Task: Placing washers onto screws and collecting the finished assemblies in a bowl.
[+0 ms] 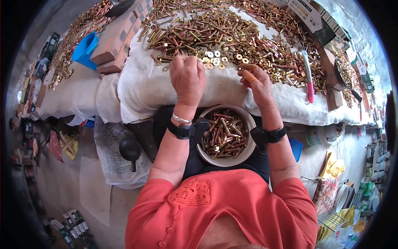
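Note:
My left hand (188, 79) is closed, knuckles up, over the front edge of a heap of brassy bolts (195, 31). Its fingertips are hidden, so what they hold cannot be made out. Just to its right lie flat round washers (216, 61), some pale, some dull gold. My right hand (256, 81), with orange coverings on its fingers, is curled at the washers' right side. Its fingers come together on something too small to name. Between my forearms, a pale round tub (250, 145) full of bolts with metal anchor sleeves rests on my lap.
White cloth (153, 91) covers the work surface. Bricks (110, 52) and a blue container (85, 50) stand left; a pink-handled brush (309, 83) lies right, near a wooden block (334, 98). A dark rubber bulb (130, 149) sits below left.

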`<state>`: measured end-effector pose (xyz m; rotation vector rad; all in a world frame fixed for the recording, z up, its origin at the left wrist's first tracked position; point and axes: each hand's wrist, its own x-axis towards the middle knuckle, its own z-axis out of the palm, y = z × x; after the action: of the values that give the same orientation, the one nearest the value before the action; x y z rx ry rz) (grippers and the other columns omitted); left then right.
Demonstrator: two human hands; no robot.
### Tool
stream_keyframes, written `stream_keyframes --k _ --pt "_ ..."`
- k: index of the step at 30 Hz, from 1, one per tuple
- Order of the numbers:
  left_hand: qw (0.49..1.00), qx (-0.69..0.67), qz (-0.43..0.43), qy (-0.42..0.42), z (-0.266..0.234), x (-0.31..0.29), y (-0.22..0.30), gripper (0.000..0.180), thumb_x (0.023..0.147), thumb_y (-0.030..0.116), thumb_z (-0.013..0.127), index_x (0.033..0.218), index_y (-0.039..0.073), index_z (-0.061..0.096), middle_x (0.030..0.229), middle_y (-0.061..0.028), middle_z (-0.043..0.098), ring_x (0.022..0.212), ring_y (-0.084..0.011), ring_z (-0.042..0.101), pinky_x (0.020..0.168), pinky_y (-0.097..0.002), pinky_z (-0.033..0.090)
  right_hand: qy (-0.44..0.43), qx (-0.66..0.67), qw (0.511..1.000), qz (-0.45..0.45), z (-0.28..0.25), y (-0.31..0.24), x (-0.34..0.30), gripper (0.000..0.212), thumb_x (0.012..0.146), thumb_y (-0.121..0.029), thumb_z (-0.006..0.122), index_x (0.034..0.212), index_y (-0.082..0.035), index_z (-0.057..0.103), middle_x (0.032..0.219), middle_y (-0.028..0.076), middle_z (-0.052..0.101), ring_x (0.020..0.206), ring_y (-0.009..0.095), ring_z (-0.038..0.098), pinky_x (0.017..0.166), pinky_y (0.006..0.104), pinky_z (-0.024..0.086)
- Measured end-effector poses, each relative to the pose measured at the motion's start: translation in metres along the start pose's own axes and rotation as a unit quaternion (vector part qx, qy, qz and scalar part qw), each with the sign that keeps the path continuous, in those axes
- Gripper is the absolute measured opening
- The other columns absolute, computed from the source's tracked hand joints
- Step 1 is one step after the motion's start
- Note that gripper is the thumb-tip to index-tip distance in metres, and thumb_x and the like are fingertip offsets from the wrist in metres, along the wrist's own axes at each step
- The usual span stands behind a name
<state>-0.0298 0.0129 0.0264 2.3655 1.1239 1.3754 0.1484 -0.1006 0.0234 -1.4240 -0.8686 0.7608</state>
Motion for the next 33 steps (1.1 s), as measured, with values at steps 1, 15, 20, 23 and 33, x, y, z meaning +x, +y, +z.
stream_keyframes --k 1,15,20,23,33 --pt "0.996 0.077 0.023 0.046 -0.001 0.003 -0.002 0.006 0.079 0.012 0.059 0.080 0.007 0.062 0.098 -0.0151 0.053 0.095 -0.0331 0.052 0.083 -0.0472 0.041 0.000 -0.005 1.000 0.012 0.001 -0.001 0.000 0.029 0.087 -0.017 0.058 0.111 -0.001 0.061 0.089 0.004 0.064 0.075 0.010 0.058 0.062 0.0226 0.048" --pt "0.986 0.129 0.069 0.081 0.009 0.012 -0.001 0.011 0.084 0.010 0.056 0.092 0.003 0.052 0.096 -0.0124 0.055 0.094 -0.0255 0.055 0.085 -0.0419 0.041 0.019 -0.021 1.000 -0.013 -0.009 0.001 0.000 0.022 0.087 -0.012 0.058 0.105 -0.003 0.065 0.082 0.001 0.063 0.069 0.008 0.056 0.060 0.0224 0.046" --pt "0.733 -0.604 -0.289 -0.118 0.006 -0.010 0.009 0.017 0.097 0.018 0.045 0.096 0.003 0.052 0.076 -0.0037 0.056 0.057 -0.0142 0.056 0.052 -0.0298 0.053 0.021 -0.190 0.980 -0.048 0.018 0.007 0.016 0.020 0.084 -0.012 0.060 0.099 -0.002 0.067 0.081 0.010 0.067 0.073 0.017 0.063 0.068 0.0308 0.049" --pt "0.613 -0.688 -0.358 -0.153 0.008 -0.009 0.014 0.020 0.096 0.021 0.047 0.097 0.002 0.053 0.073 -0.0016 0.053 0.057 -0.0125 0.054 0.049 -0.0307 0.053 0.063 -0.322 0.932 -0.150 0.025 0.017 0.039 0.022 0.080 -0.016 0.062 0.099 -0.004 0.067 0.087 0.015 0.067 0.077 0.028 0.065 0.071 0.0376 0.050" --pt "0.687 -0.628 -0.323 -0.171 0.013 -0.012 0.012 0.022 0.096 0.024 0.050 0.087 0.004 0.050 0.066 0.0025 0.041 0.049 -0.0042 0.038 0.040 -0.0250 0.047 0.051 -0.350 0.930 -0.095 0.032 0.009 0.050 0.025 0.077 -0.016 0.066 0.095 0.001 0.062 0.081 0.017 0.066 0.069 0.027 0.063 0.062 0.0374 0.052"
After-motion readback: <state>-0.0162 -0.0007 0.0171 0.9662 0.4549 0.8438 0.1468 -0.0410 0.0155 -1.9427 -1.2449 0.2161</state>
